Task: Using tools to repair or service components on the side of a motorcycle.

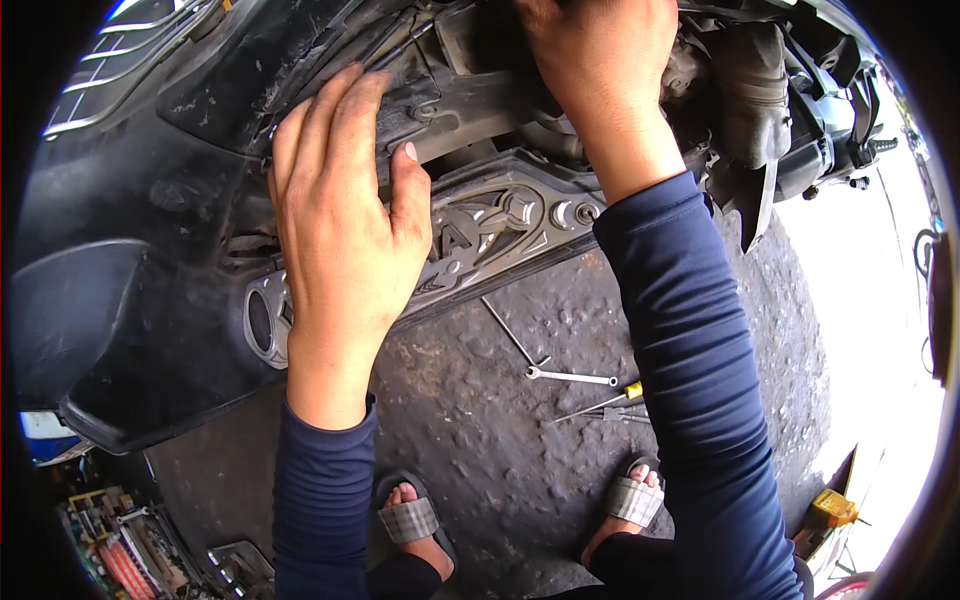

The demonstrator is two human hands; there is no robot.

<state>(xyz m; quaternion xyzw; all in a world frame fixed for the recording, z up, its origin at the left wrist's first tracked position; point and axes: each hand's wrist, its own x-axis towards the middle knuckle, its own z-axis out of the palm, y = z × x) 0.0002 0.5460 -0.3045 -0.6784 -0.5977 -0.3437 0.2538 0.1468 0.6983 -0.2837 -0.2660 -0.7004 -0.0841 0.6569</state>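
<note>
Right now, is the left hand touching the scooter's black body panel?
Touching. The head view shows the left hand laid flat on the black body panel, fingers spread over its edge with no gap visible beneath them.

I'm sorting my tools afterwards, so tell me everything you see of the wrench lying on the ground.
The wrench is slim, shiny silver metal, with an open forked jaw at its left end and a ring at its right. It lies flat, nearly level, on the rough dark ground below the scooter's footboard, above the person's sandalled feet. A thin metal rod meets its left end; a yellow-handled screwdriver lies just right. No hand touches it.
</note>
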